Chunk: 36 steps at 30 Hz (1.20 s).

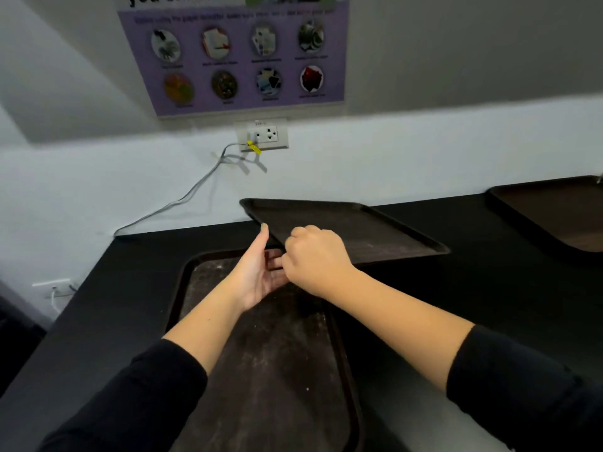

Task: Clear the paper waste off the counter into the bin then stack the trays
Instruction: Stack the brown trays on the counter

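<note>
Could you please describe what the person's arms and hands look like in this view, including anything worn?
Both arms wear long black sleeves, pushed back so the forearms are bare. The left sleeve and the right sleeve look plain, with no visible markings. The left hand and the right hand are bare: no gloves, rings, watch or bracelets show.

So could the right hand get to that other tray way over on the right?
Probably yes, though not at once: the right hand is gripping the lifted tray. The counter between it and the far tray looks bare.
</note>
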{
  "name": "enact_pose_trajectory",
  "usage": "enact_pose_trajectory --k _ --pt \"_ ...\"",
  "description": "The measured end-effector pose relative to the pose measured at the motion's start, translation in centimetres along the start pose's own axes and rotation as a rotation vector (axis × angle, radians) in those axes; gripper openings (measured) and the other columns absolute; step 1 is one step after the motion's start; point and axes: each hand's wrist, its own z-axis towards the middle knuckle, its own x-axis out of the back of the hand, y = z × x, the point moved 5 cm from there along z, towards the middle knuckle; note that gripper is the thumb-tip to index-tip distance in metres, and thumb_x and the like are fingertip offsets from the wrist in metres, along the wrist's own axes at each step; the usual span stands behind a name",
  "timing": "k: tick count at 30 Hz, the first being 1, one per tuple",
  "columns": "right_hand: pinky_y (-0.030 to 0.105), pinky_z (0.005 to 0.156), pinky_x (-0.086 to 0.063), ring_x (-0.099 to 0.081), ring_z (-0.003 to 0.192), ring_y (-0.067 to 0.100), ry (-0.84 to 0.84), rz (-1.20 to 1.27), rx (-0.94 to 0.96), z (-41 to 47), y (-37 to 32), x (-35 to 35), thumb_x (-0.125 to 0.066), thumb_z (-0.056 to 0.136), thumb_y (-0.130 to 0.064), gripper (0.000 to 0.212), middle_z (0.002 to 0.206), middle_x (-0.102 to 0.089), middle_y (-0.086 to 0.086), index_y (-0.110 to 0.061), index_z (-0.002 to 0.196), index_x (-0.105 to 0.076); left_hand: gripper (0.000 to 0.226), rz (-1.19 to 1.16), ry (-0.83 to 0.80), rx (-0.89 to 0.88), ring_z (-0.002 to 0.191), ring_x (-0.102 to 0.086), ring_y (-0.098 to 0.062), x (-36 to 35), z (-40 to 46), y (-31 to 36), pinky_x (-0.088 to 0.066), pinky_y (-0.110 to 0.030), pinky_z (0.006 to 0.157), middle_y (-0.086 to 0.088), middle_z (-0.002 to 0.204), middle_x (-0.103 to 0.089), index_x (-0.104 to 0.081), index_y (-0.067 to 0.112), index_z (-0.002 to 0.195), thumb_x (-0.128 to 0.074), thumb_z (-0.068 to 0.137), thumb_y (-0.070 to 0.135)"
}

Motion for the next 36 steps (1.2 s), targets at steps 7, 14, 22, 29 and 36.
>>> enact_pose_trajectory --k 7,14,22,29,36 --pt "0.032 0.072 -0.040 -0.051 0.103 0.019 0.012 0.246 -0.075 -1.9 0.5 -1.0 -0.036 0.090 -0.057 0.051 0.102 -0.058 0.000 -0.019 0.110 -0.063 0.031 -0.170 0.049 -0.118 0.068 -0.071 -0.014 0.5 -0.3 0.9 -0.055 -0.024 0.052 -0.004 0.084 -0.073 -0.061 0.010 0.110 -0.046 0.095 0.032" --pt "0.047 0.100 -0.031 -0.031 0.124 0.029 0.404 0.653 -1.080 -6.7 10.7 -3.0 -0.044 0.091 -0.050 0.048 0.134 -0.041 0.007 -0.023 0.131 -0.050 0.022 -0.336 0.083 -0.105 0.085 -0.062 -0.018 -0.1 -0.3 -0.5 -0.056 -0.030 0.053 -0.008 0.095 -0.065 -0.053 0.009 0.110 -0.044 0.096 0.023" --pt "0.036 0.051 -0.052 -0.061 0.079 0.028 0.476 1.712 -1.722 -9.7 13.2 -8.4 -0.050 0.091 0.000 0.032 0.111 -0.062 0.012 -0.007 0.122 -0.054 0.037 0.008 0.029 -0.022 0.098 -0.061 -0.020 -0.4 -0.8 -2.7 -0.052 -0.038 0.076 -0.002 0.096 -0.064 -0.055 0.016 0.119 -0.042 0.092 0.036" --pt "0.046 0.096 -0.047 -0.057 0.110 0.036 0.384 1.487 -1.570 -12.1 14.0 -8.7 -0.049 0.092 0.001 0.030 0.126 -0.056 0.018 -0.002 0.122 -0.053 0.094 0.411 0.546 -0.122 0.133 -0.036 -0.030 6.6 -0.7 1.1 -0.029 -0.047 0.110 -0.008 0.148 -0.037 -0.031 0.014 0.144 -0.047 0.071 0.071" --pt "0.037 0.068 -0.055 -0.064 0.079 0.026 0.253 1.599 -1.291 -11.2 11.7 -6.7 -0.052 0.093 -0.005 0.027 0.087 -0.065 0.012 -0.005 0.119 -0.057 0.058 0.845 0.513 -0.217 0.131 -0.039 -0.028 9.2 -1.4 3.0 -0.034 -0.039 0.107 -0.007 0.141 -0.044 -0.043 0.012 0.138 -0.047 0.092 0.047"
